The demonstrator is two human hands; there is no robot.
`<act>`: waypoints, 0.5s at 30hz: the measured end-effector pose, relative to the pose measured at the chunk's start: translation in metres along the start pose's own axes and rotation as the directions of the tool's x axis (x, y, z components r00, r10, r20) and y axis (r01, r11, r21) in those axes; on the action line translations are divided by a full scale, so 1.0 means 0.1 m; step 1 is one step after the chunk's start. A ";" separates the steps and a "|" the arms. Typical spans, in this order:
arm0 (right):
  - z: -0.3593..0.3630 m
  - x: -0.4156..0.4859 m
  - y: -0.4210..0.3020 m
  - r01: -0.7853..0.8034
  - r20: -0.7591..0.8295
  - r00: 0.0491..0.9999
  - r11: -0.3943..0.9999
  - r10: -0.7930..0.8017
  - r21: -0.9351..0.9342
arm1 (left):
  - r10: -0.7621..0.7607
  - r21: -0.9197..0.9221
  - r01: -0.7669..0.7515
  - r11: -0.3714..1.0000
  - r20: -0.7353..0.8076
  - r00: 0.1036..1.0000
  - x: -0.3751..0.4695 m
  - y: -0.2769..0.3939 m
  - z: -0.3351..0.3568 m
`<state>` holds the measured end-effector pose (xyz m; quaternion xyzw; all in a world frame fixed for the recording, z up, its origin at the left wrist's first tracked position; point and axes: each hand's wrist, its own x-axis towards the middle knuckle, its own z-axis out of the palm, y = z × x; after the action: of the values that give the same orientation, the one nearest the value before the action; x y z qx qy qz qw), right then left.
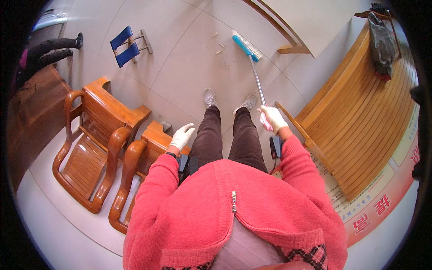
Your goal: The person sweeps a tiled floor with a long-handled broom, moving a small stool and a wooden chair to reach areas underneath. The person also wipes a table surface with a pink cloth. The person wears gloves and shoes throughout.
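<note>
My right hand, in a white glove, is closed round the metal handle of a broom, with something pink at the grip. The blue broom head with pale bristles rests on the tiled floor ahead of my feet, its bristles facing away to the upper right. Just left of it lie several small pale pieces of litter and a patch of dark crumbs. My left hand, gloved in white too, hangs beside my left thigh with its fingers apart and nothing in it.
Wooden armchairs stand at the left, and a blue-seated folding stool is further ahead. A slatted wooden bench bearing a dark plastic bag runs along the right. A table's wooden leg is at the upper right. Another person's legs show at far left.
</note>
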<state>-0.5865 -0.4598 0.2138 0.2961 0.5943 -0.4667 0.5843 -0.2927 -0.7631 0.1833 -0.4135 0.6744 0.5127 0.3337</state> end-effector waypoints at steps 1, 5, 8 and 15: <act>-0.03 -0.18 0.08 0.031 -0.002 1.000 0.999 -0.031 -0.026 | -0.022 -0.006 0.022 1.000 -0.001 1.000 -0.01 0.02 -0.01; -0.17 -0.64 0.42 -0.015 -0.115 0.993 1.000 0.016 0.005 | 0.042 0.015 -0.042 0.999 0.015 0.999 0.03 0.05 -0.06; -0.36 -0.60 0.58 -0.072 -0.179 0.980 0.994 0.086 0.083 | 0.073 0.040 -0.073 0.997 0.015 0.997 0.07 0.03 -0.12; -0.07 0.24 0.46 -0.278 0.071 0.960 0.887 0.272 0.368 | 0.106 0.054 -0.107 0.993 0.019 0.994 0.07 -0.07 -0.45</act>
<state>-0.5519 -0.4406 0.1802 0.4791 0.4412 -0.4866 0.5823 -0.2903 -0.8086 0.1859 -0.3636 0.7067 0.5142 0.3225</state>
